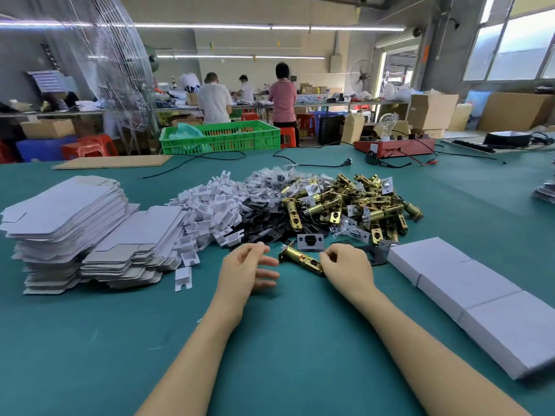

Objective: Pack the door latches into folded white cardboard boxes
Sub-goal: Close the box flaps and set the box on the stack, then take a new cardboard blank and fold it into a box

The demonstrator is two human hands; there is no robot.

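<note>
Both my forearms reach over the green tabletop (90, 340). My right hand (345, 265) curls its fingers round the tail of one brass door latch (300, 259) lying just before the latch pile (354, 202); my left hand (246, 265) hovers beside it, fingers loose and holding nothing. Stiff, heavy and slick, I judge; best gripped round the barrel. Flat box blanks (66, 211) wait left, folded white boxes (468, 292) right.

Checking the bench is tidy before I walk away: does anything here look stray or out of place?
One white cardboard insert lies alone on the green table, apart from the insert pile. A single brass latch sits separate by the right hand, likely the piece in work. Nothing looks damaged.
</note>
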